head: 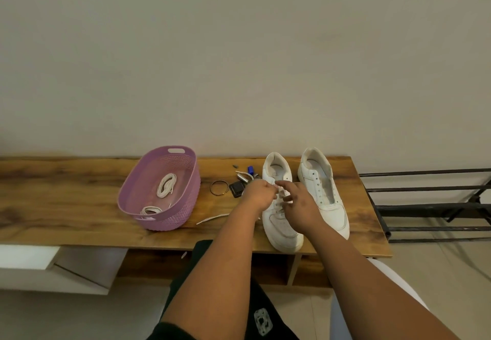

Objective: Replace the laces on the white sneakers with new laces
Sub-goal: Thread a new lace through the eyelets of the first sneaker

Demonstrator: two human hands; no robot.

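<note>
Right sneaker [322,191] sits laceless, while both hands' grips, left hand [259,193] and right hand [300,207], pinch the lace [212,218] at the left sneaker [281,222], relacing apparently unfinished.

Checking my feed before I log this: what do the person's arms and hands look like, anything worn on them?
Both forearms are bare up to the frame's bottom edge: no sleeves, gloves, watch or bracelets show. No rings can be made out on the left hand or right hand, though the fingers are slightly blurred. Dark clothing with a white printed mark shows below the arms.

Home: wooden bench [79,188], shoe rack [430,207] (entryway, likely).
</note>
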